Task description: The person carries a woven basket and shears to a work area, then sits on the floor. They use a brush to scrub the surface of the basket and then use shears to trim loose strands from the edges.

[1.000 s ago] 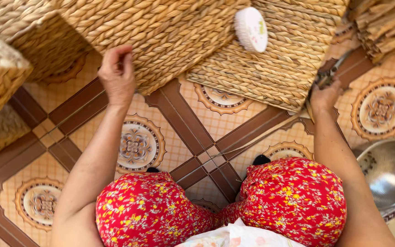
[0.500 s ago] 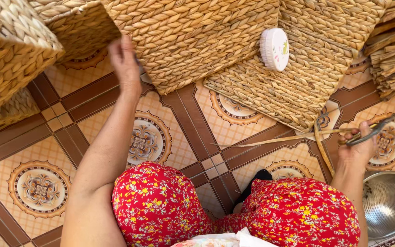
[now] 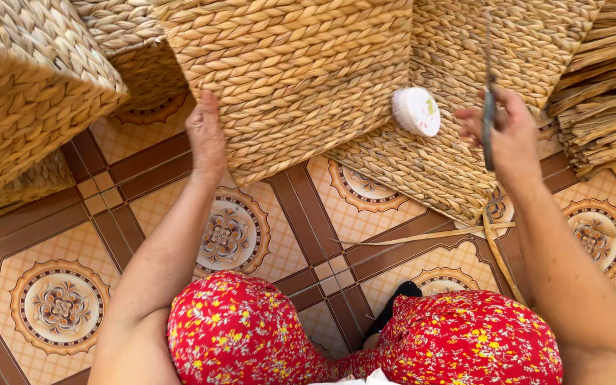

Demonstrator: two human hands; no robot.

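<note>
A large woven straw basket (image 3: 301, 78) stands tilted on the patterned tile floor in front of me. My left hand (image 3: 206, 135) presses flat against its lower left edge. My right hand (image 3: 505, 135) is raised at the right and grips a thin dark metal tool (image 3: 488, 107), likely scissors, pointing up. A small round white container (image 3: 416, 111) lies on a flat woven mat (image 3: 436, 171) between the two hands. My knees in red flowered cloth (image 3: 336, 342) fill the bottom of the view.
Another woven basket (image 3: 30, 100) stands at the left. A bundle of dried straw strips (image 3: 600, 107) lies at the right, with loose strips (image 3: 429, 235) trailing over the tiles. A dark sandal (image 3: 397, 303) shows between my knees.
My right hand rose from low near the floor at the right up over the mat with the tool. The view shifted; the metal bowl left the frame. My left hand stayed on the basket edge.
</note>
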